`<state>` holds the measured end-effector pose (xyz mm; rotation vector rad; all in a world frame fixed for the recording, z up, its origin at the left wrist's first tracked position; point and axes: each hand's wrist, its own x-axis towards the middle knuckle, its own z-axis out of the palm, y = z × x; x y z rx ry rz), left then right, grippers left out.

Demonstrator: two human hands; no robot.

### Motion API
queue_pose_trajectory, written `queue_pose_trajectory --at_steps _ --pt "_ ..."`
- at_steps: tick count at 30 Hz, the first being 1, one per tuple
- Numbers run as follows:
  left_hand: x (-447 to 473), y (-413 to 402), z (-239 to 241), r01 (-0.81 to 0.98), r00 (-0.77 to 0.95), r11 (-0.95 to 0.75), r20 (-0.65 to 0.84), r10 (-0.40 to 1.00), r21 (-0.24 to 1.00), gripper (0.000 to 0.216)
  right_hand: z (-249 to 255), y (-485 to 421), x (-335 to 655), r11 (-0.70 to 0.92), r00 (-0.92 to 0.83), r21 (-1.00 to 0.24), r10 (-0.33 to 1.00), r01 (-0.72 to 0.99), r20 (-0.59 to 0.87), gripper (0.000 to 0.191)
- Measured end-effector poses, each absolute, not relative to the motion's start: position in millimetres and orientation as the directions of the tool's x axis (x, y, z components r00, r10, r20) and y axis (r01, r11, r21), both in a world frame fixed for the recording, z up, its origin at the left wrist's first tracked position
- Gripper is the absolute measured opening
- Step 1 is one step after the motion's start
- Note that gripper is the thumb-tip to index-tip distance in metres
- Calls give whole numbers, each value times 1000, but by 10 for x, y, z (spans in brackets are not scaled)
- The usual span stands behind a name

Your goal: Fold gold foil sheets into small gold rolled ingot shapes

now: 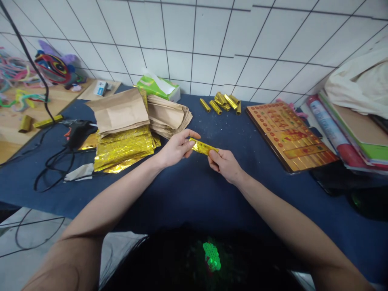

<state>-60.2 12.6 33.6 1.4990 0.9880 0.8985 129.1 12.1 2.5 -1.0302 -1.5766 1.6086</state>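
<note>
A flattened-looking gold foil paper roll [203, 147] is held between my two hands over the dark blue tablecloth. My left hand [178, 149] closes its thumb and fingers about the left end, with the index finger stretched along the far side. At the other end, my right hand [223, 162] pinches the roll between thumb and curled fingers. Beyond it lies a loose pile of finished-looking gold rolls [226, 101]. Left of my hands are stacked gold foil sheets [124, 149], partly covered by brown paper sheets [119, 111].
A glue gun [79, 133] with a looping black cord lies at the left. A green tissue pack [157, 87] stands against the tiled wall. To the right are a boxed gold-orange set [291, 135] and piled books [360, 133]. Colourful pipe cleaners [22, 76] cover the far left.
</note>
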Motion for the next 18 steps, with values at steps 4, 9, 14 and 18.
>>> queue_pose_trajectory --at_steps 4,9,14,18 --pt "-577 119 332 13 355 52 -53 933 999 36 -11 144 1321 21 -459 -996 888 87 -22 44" --pt "-500 85 312 49 301 221 -225 927 974 43 -9 161 1340 103 -489 -977 872 189 -3 47" --pt "-466 77 295 59 253 207 -215 943 977 30 -28 169 1337 39 -516 -992 856 120 -28 45" --pt "-488 86 295 46 299 174 -180 937 984 30 -54 186 1343 -27 -527 -998 848 56 -53 43"
